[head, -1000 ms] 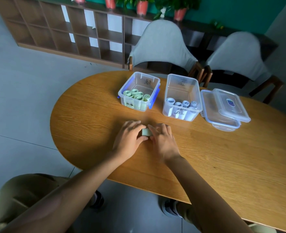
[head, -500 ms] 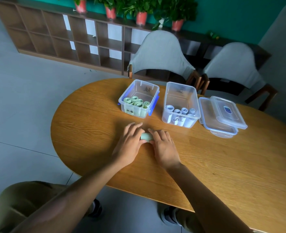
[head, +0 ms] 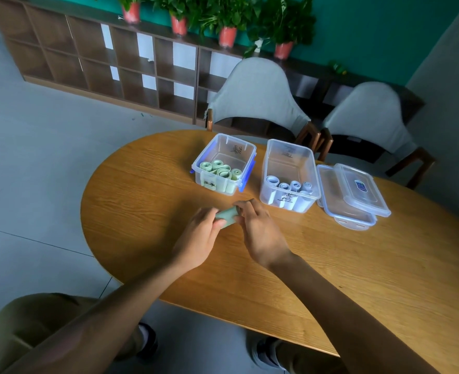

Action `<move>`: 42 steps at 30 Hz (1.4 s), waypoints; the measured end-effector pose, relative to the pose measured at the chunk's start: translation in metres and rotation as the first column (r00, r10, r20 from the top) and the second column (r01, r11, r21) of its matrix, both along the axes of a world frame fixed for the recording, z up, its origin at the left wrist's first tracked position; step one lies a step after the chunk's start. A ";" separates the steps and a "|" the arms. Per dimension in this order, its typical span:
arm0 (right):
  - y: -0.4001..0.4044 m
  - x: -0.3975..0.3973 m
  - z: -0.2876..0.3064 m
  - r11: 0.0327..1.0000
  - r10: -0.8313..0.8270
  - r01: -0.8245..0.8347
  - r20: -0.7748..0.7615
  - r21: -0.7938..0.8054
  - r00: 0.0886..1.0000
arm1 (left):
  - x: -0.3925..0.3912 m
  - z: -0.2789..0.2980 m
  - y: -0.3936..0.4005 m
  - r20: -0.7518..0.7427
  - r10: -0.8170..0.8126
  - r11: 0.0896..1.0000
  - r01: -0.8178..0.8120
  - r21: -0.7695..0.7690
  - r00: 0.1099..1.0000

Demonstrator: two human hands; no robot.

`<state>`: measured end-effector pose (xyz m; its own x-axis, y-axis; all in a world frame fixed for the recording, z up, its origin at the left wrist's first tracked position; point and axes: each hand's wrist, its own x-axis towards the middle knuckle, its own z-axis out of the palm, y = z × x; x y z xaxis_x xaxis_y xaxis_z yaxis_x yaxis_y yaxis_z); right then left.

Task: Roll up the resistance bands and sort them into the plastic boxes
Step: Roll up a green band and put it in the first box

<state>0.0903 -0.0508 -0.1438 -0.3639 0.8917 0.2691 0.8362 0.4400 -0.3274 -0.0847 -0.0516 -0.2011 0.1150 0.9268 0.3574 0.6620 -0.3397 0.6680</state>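
Green roll: one, held by two hands; boxes: two.

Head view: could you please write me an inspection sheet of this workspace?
Surface: oval wooden table.
Job's things: green roll held just above the table; blue-clipped box with green rolls; clear box with pale blue rolls.
Clutter: two lids stacked right of the clear box.
Hands: left hand and right hand both grip the green roll with their fingers.
Cables: nothing seen.
Surroundings: two covered chairs, cube shelf, potted plants, teal wall.
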 end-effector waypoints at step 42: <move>0.217 -0.040 0.048 0.999 0.049 -0.033 0.640 -0.037 0.767 | -0.024 -0.018 0.033 -0.462 0.125 0.983 -0.172 -0.060 0.878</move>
<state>0.0506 0.1658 -0.0954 -0.4807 0.8749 -0.0596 0.8367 0.4779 0.2675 -0.1089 -0.0190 -0.2190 0.1018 0.9729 0.2076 0.9382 -0.1633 0.3051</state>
